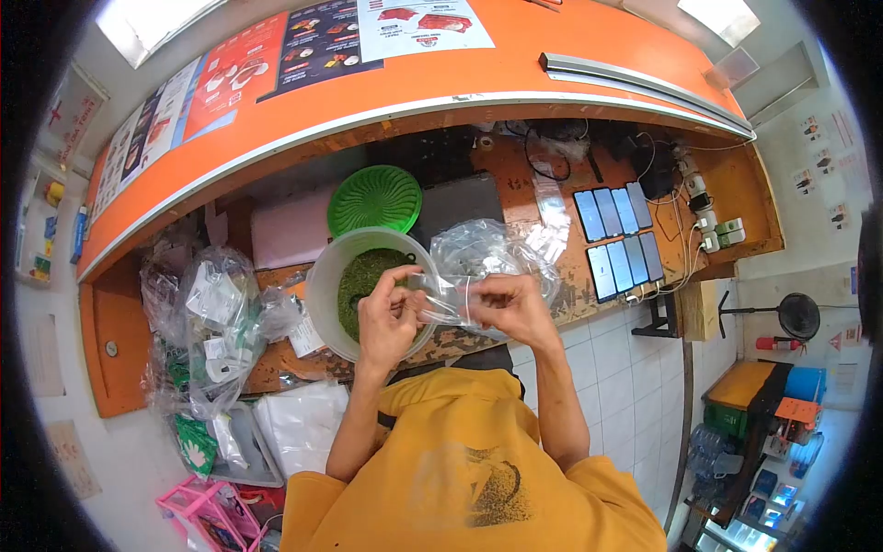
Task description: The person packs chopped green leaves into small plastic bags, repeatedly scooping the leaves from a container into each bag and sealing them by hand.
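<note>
Between my two hands is a small clear plastic bag (pixel 448 296), over the right rim of a translucent tub. My left hand (pixel 390 315) has its fingers pinched on the bag's left side. On the other side, my right hand (pixel 513 309) grips the bag with closed fingers. The tub (pixel 322 299) holds dried green crushed leaves (pixel 368 272), partly hidden by my left hand. Behind the tub lies a green ribbed round lid (pixel 374 201). A heap of clear plastic bags (pixel 483 247) sits just beyond my right hand.
Several phones (pixel 618 213) lie in rows at the right, with charging cables and plugs (pixel 722 235) beside them. Stuffed plastic bags (pixel 216 304) crowd the left side. An orange shelf (pixel 515 64) overhangs the worn table (pixel 552 198). White plastic sheets (pixel 299 425) are stacked at lower left.
</note>
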Demonstrator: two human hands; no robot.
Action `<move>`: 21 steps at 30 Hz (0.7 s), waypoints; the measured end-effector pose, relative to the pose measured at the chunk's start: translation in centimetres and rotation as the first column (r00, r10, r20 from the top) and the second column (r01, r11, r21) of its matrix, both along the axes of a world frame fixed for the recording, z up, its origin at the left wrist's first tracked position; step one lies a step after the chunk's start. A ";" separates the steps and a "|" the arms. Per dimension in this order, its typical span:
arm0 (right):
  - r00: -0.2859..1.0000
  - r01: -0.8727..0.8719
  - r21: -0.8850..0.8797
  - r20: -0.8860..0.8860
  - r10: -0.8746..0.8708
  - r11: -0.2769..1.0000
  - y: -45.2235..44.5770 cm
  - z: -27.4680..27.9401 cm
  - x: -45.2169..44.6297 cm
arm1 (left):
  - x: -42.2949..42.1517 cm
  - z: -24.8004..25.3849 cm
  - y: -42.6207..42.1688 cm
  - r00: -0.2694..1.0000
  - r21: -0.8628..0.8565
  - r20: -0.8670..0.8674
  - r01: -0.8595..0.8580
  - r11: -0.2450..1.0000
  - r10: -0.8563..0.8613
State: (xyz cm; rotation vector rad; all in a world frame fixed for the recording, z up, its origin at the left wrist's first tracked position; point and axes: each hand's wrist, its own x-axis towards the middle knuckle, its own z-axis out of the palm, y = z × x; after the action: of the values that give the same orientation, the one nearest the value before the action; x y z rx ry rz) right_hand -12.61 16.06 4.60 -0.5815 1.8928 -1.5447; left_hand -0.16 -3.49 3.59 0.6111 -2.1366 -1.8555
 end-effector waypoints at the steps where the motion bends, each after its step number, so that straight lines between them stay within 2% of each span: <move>1: 0.998 -0.014 0.026 -0.054 0.015 1.000 -0.1 0.6 0.1 | 0.4 -0.3 -0.6 1.000 -0.038 0.016 -0.009 0.999 0.010; 2: 0.994 -0.026 0.051 -0.108 0.032 0.998 -0.2 1.1 0.2 | 0.8 -0.4 -1.0 0.999 -0.077 0.031 -0.018 0.997 0.021; 3: 0.986 -0.036 0.076 -0.162 0.048 0.996 -0.5 1.3 0.3 | 1.2 0.2 -1.2 1.000 -0.266 0.005 -0.012 0.964 0.014; 5: 0.960 -0.093 0.120 -0.252 0.121 0.988 -0.9 1.0 0.7 | 2.3 2.3 -1.5 0.999 -0.607 -0.035 -0.009 0.795 -0.016; 8: 0.911 -0.198 0.150 -0.337 0.239 0.969 -2.3 0.2 2.0 | 3.7 2.7 -0.8 0.941 -0.623 0.173 0.334 0.707 -0.292; 9: 0.877 -0.232 0.190 -0.383 0.290 0.954 -2.9 0.5 2.3 | 4.1 2.1 -0.4 0.938 -0.666 0.134 0.325 0.671 -0.321; 10: 0.838 -0.267 0.227 -0.426 0.342 0.937 -3.5 0.6 2.8 | 4.6 1.3 -0.2 0.945 -0.654 0.126 0.307 0.691 -0.300; 14: 0.822 -0.379 0.332 -0.308 0.479 0.864 -4.9 1.5 3.7 | 7.0 -0.5 0.1 0.981 -0.599 0.080 0.187 0.779 -0.174; 17: 0.843 -0.492 0.089 -0.197 0.500 0.866 -6.5 0.6 2.7 | 9.4 -1.6 -0.1 0.996 -0.569 0.084 0.081 0.818 -0.040; 20: 0.813 -0.332 0.158 -0.453 0.367 0.930 -11.1 -3.8 0.7 | 11.7 -1.2 -0.7 0.987 -0.540 0.068 -0.086 0.837 0.146; 21: 0.697 -0.315 0.237 -0.600 0.393 0.919 -13.0 -6.0 0.1 | 12.5 -1.4 -0.9 0.977 -0.514 0.056 -0.148 0.845 0.205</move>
State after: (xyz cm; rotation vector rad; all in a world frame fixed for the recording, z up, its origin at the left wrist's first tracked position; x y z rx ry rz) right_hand -12.46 3.02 -1.42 -1.4802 2.1474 -1.0297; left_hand 12.32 -4.40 2.23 0.7589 -2.4063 -1.1086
